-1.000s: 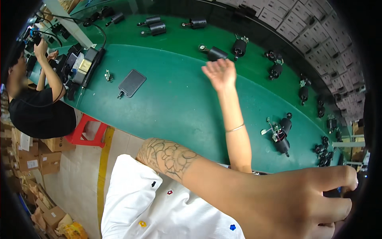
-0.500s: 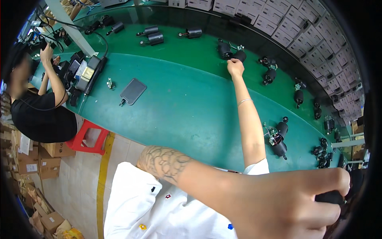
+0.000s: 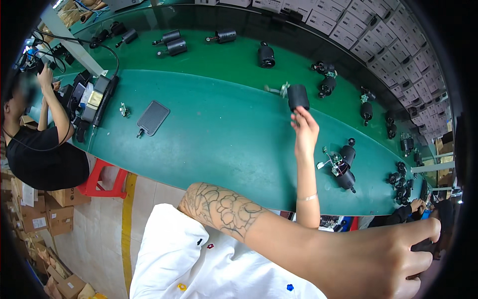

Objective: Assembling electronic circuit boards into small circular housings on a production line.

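Observation:
My right hand (image 3: 304, 132) pinches the lower end of a black cylindrical housing (image 3: 298, 95), raised over the front edge of the dark green strip. A small green circuit board (image 3: 285, 90) sticks out at the housing's left side. My tattooed left forearm crosses low in front of me to the right. There my left hand (image 3: 368, 259) is close up, its fingers curled around something dark (image 3: 423, 245), mostly hidden at the rim. Right of my right forearm lie two black housings (image 3: 344, 177) with a board and wires.
Black housings (image 3: 267, 56) stand along the strip. A grey flat pad (image 3: 153, 118) and a small board (image 3: 124, 110) lie on the green table (image 3: 209, 144). At left a person in black (image 3: 47, 157) works beside a red stool (image 3: 102, 179). White boxes (image 3: 323, 25) are stacked behind.
My right hand has lifted the housing off the strip, away from the one beside it, and drawn it nearer with its board. My left hand stays curled at the lower right.

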